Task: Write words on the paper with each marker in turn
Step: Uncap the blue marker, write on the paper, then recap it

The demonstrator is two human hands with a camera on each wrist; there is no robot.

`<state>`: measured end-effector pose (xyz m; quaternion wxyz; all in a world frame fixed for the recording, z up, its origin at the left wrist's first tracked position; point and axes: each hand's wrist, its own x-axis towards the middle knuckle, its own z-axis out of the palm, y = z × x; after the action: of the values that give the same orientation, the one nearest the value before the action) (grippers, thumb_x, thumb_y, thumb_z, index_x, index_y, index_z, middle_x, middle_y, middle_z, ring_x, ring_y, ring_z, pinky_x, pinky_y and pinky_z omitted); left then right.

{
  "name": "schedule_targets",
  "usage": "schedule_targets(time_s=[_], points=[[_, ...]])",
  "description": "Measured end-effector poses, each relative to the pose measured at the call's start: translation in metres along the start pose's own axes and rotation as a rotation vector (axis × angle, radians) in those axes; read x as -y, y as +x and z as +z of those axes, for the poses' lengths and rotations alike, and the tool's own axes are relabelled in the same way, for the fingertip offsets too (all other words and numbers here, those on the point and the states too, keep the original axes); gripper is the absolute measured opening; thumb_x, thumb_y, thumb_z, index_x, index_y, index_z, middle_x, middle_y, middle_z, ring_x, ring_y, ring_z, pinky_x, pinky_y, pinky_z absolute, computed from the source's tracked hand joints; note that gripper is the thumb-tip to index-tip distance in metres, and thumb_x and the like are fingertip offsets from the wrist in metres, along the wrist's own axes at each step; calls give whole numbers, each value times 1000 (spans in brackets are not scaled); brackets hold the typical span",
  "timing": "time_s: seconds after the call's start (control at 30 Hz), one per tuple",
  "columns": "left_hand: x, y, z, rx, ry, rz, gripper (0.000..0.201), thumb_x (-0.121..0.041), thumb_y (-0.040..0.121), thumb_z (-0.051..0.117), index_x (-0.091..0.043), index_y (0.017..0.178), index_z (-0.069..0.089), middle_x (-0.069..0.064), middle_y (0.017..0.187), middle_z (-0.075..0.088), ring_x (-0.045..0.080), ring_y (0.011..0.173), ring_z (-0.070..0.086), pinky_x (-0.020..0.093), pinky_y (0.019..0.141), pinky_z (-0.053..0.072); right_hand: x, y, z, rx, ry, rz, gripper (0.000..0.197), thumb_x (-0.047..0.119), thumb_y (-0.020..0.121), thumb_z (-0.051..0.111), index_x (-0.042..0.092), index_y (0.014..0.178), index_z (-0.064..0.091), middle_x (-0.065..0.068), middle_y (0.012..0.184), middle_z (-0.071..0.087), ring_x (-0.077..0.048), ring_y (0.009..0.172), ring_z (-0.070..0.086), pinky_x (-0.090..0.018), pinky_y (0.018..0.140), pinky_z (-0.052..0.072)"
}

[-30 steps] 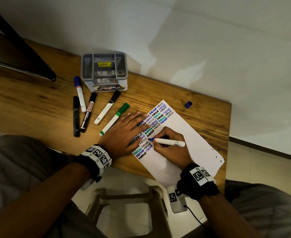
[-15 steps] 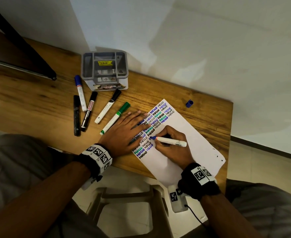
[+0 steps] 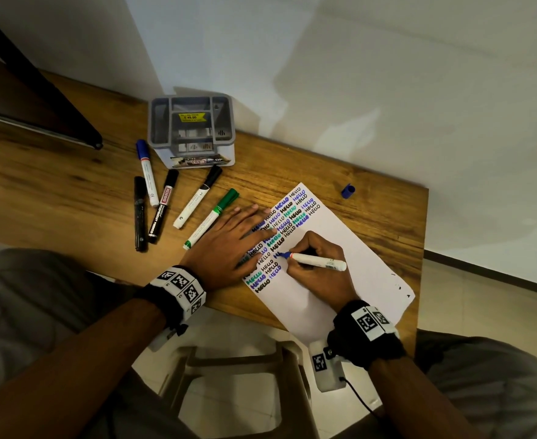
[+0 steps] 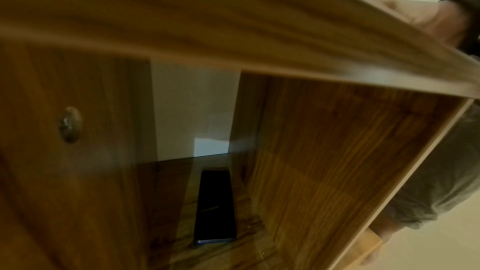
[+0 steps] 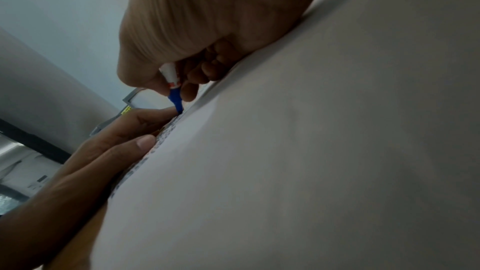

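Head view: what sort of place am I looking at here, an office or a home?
Probably a home or small office desk corner: a wooden desk against a plain white wall, a grey desk organiser with a price sticker, and a plastic stool on tiled floor.

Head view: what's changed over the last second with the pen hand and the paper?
The right hand, gripping the blue marker throughout, has shifted a little up the paper, and new blue strokes show at the tip. The left hand still lies flat on the sheet; the blue cap and the five markers beside the tray haven't moved.
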<state>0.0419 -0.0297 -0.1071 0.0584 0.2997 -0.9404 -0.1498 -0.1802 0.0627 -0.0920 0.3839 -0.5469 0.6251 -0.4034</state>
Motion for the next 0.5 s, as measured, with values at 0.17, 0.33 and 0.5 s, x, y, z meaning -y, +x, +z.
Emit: schedule_targets(time_s=[0.17,0.33,0.5], points=[[0,0,0,-4,-8,4,53,-45,99,42,-25,148,38,4,163,22,23,152,13,46,123,12,2,-1,-1,-8,31,-6,16,3,81,81,3,90,68,3,95,74,-8,94,71,-18,79,57],[0,1,0,1,-10,0,53,-46,99,41,-26,148,38,4,163,22,22,152,13,46,123,12,1,0,-2,-13,15,0,16,6,81,81,4,90,67,0,94,74,-10,91,72,-21,78,59],[-1,0,0,-3,-12,-1,53,-46,99,42,-25,148,39,4,163,22,22,152,14,45,124,12,2,-1,-3,-22,-18,-31,17,6,81,81,4,89,67,7,93,72,-4,93,71,-13,78,56]])
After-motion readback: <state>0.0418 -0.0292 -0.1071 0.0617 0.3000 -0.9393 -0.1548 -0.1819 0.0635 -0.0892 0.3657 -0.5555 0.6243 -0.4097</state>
